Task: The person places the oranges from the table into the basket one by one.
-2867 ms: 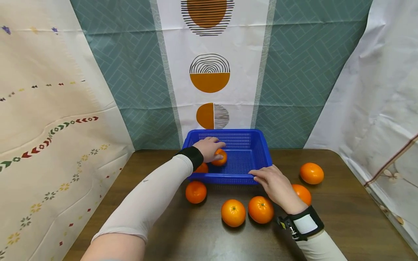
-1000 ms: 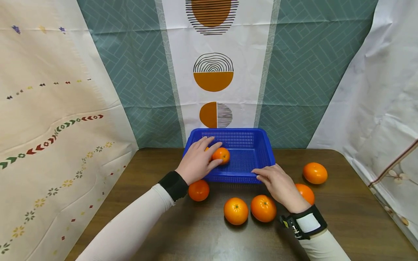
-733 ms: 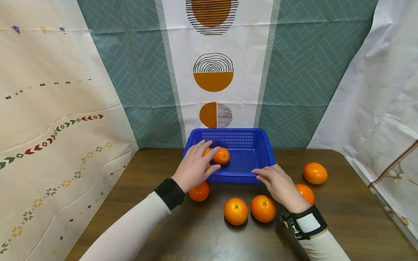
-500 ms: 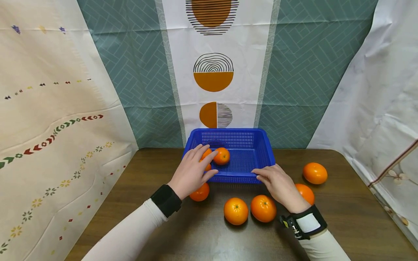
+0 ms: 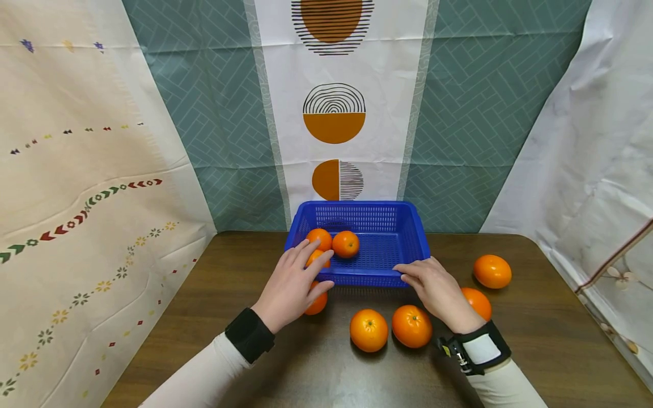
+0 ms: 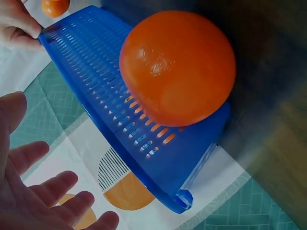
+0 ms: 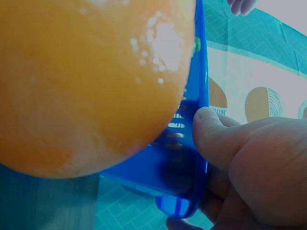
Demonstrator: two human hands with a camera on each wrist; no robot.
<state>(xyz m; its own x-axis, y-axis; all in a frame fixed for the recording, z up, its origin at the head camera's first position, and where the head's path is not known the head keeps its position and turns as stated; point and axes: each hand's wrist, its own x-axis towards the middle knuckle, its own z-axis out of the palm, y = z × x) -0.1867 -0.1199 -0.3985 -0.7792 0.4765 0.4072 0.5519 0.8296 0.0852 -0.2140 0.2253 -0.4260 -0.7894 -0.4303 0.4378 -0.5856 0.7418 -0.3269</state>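
In the head view a blue plastic basket [image 5: 380, 252] stands at the back of the table. Inside its left part lie three oranges: one at the rear [image 5: 319, 238], one beside it [image 5: 346, 244], and one nearer the front [image 5: 318, 259], partly behind my left hand [image 5: 288, 286]. That hand hovers with fingers spread and holds nothing. Just past its thumb sits an orange [image 5: 317, 301] on the table, also large in the left wrist view [image 6: 177, 67]. My right hand [image 5: 436, 289] grips the basket's front right rim between thumb and fingers, as the right wrist view [image 7: 268, 163] shows.
Two oranges [image 5: 368, 330] [image 5: 411, 326] lie on the wooden table [image 5: 306, 368] in front of the basket. Two more oranges [image 5: 476, 303] [image 5: 492, 271] are to the right, one partly behind the right forearm. Patterned cloths [image 5: 459, 113] hang behind and at both sides.
Earlier my left hand was on an orange inside the basket; it let go and drew back toward me, out over the front left rim. The right hand stays on the rim.
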